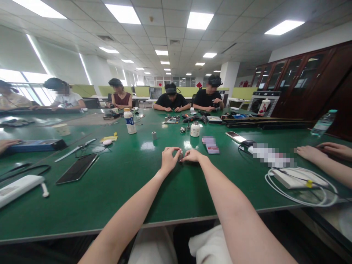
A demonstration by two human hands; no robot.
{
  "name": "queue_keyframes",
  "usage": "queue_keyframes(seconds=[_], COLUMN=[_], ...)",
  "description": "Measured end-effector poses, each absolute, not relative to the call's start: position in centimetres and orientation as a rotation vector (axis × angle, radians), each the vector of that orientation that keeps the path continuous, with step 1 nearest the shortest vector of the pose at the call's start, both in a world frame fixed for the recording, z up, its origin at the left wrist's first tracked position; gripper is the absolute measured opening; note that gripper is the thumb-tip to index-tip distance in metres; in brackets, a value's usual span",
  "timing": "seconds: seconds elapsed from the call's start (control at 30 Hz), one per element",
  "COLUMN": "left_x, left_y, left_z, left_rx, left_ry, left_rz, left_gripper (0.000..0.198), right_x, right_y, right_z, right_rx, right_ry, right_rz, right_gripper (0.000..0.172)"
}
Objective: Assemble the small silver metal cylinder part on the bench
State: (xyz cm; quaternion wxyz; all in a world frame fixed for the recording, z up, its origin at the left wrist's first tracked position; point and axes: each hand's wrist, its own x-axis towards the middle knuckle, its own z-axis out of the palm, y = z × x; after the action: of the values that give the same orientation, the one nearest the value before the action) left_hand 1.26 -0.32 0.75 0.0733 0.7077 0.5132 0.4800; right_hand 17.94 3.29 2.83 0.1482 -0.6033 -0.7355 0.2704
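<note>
Hands at table (115, 190) centre: left hand (168, 158) pinches small silver cylinder (180, 154) between thumb and fingertips; right hand (191, 156) loosely curled, fingertips touching same piece. Similar cylinder (154, 135), white jar (195, 129), white bottle (129, 120) beyond. Risk, judged: light pinch grip; smooth piece may slip and roll across glossy surface.

Both hands meet near the middle of the desk (123, 190), the left hand (168, 158) just beside the right hand (191, 156), a small cylinder (180, 154) between them. Behind them stand a small roll (154, 135), a jar (195, 129) to its right and a bottle (129, 121) to its left. A tablet (77, 168) lies far left, a phone (235, 136) right, a coiled cable (301, 187) at the right edge.
</note>
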Motion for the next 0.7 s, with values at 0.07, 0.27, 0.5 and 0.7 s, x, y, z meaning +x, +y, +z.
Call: queue_keyframes(seconds=[0.07, 0.27, 0.5, 0.7], left_x=[1.3, 1.2, 1.3, 1.4], left_y=[-0.2, 0.2, 0.0, -0.3], left_z=[0.6, 0.1, -0.2, -0.7], left_rx=[2.125, 2.115, 2.070, 2.104], left_ry=[1.506, 1.464, 1.460, 1.582], left_rz=[1.448, 1.459, 1.401, 1.190], left_gripper=[0.015, 0.019, 0.027, 0.043], right_x=[18.2, 18.7, 17.5, 15.8], right_y=[3.8, 4.7, 6.5, 7.3], right_z=[2.7, 2.9, 5.4, 6.1], right_rx=[-1.668, -1.627, -1.594, -1.679], right_ry=[-1.948, -1.741, -1.298, -1.244], right_rz=[0.884, 0.766, 0.611, 0.553], right_gripper=[0.019, 0.032, 0.046, 0.047])
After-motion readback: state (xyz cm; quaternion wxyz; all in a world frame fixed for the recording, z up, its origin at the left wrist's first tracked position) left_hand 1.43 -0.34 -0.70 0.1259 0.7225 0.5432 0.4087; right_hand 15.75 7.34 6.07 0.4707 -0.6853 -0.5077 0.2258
